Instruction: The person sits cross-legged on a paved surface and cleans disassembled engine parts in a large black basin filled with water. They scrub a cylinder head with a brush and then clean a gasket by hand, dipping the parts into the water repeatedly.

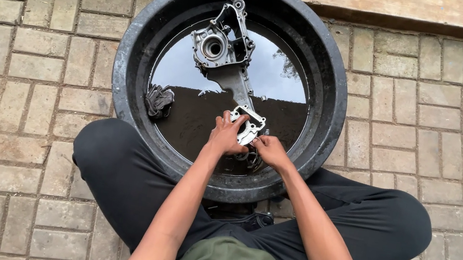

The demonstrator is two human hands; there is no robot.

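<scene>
Over a black tub [130, 64] of dark liquid, a grey cast-metal casing [227, 49] lies lengthwise, its round hub end resting toward the far wall and its narrow bracket end held at the near side, apparently so it stays above the liquid. It looks pale, ribbed and wet. Left hand [225, 136] and right hand [268, 149] both grasp that near end. A dark rag [158, 100] sits by the left wall. Brick paving [25, 66] surrounds the tub.
</scene>
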